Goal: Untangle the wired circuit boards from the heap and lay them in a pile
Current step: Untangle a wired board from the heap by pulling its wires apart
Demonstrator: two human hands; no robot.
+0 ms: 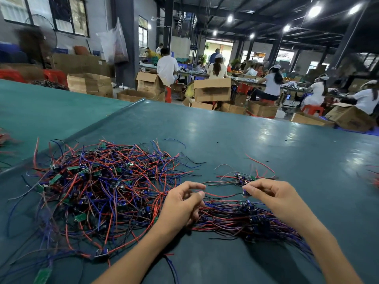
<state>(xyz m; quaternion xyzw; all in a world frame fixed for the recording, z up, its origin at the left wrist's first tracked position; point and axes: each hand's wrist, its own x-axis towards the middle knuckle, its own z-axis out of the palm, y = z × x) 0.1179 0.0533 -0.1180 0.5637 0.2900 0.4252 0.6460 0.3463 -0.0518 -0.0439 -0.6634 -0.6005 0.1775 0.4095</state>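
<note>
A big tangled heap [102, 187] of small green circuit boards with red, blue and black wires covers the left of the green table [266, 144]. A neater pile [246, 216] of boards with wires laid side by side lies between my wrists. My right hand [272, 195] pinches a small board [246, 192] between thumb and fingertips above that pile. A red wire runs leftward from the board. My left hand [182, 203] has curled fingers at the heap's right edge and seems to pinch wires. A few loose boards [242, 179] lie just beyond my right hand.
A second green table [41, 111] adjoins at the left. Stray wires [260, 161] lie to the right, and more at the far right edge [375, 179]. Beyond the table stand cardboard boxes [212, 90], red stools and several seated workers [271, 84].
</note>
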